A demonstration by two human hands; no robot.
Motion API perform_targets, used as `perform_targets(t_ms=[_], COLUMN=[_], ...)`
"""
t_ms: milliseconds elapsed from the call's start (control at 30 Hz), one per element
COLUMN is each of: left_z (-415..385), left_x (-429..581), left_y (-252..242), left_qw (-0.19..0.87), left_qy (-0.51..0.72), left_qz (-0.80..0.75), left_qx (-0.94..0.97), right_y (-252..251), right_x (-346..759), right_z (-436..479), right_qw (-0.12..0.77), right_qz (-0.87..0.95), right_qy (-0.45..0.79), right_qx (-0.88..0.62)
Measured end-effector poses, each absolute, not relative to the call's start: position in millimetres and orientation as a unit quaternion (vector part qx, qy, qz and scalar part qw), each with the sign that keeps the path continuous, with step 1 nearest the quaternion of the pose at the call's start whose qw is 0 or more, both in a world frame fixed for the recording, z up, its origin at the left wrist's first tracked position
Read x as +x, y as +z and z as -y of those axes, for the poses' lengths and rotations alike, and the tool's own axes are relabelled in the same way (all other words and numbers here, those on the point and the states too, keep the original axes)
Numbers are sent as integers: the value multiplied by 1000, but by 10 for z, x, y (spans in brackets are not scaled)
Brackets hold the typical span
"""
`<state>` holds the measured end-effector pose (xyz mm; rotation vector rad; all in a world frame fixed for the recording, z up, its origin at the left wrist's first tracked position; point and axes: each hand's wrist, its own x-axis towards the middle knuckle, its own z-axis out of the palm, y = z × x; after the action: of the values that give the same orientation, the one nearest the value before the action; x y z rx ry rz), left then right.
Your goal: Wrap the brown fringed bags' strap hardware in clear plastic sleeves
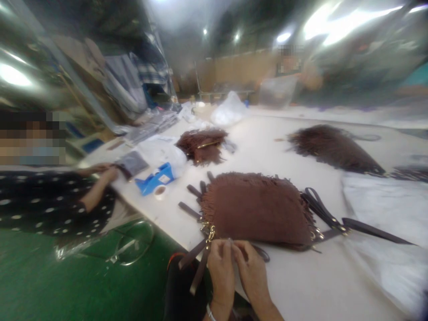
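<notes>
In front of me a brown fringed bag (257, 209) lies flat on the white table, with dark straps and gold clasps (210, 232) at its left corner. My left hand (220, 263) is at the bag's near edge, just below the clasps, its fingers pinched together. Close against it, my right hand (249, 265) is pinched too, and the fingertips of both meet. Whatever lies between the fingertips is too small to make out. A dark strap (377, 230) stretches away from the bag's right side, and a looped strap (317, 203) lies near it.
A blue tape dispenser (155, 179) and a tape roll (159, 192) stand left of the bag. Farther back lie two more brown fringed pieces (203, 145) (334, 147). White sheeting (388, 223) covers the right side. At the left, a person in a dotted sleeve (53, 203) handles a packet.
</notes>
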<state>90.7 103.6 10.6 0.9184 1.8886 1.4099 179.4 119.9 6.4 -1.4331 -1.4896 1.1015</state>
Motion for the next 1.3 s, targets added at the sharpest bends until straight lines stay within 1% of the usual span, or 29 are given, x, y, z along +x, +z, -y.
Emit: perform_targets(t_ms=[67,133,333,533,833,1033,1200,1300], left_z=[-1027,-1028,-1022,-993,-969,-964,-1012,-1031], left_x=[937,961,916,820,869,887,886,887], left_y=[133,142,32,-66,-70,4,21,13], left_qw=[278,276,353,380,378,363,342,337], left_qy=[530,531,547,562,576,563,557,549], left_qz=[-715,-716,-686,-657,-660,-674,-686,-691], left_qx=[361,358,324,327,300,312,318,327], right_y=[55,43,14,55,100,106,111,72], right_x=[1798,1807,1857,1870,1893,1877,1833,1814], right_z=[-1187,-1179,-1181,-1196,-1193,-1187,-1185,-1177], right_qw=[390,384,377,385,388,384,374,370], right_qz=[601,616,663,646,634,625,614,629], right_qy=[416,402,365,389,402,410,405,377], right_qx=[-560,-559,-533,-532,-534,-542,-565,-570])
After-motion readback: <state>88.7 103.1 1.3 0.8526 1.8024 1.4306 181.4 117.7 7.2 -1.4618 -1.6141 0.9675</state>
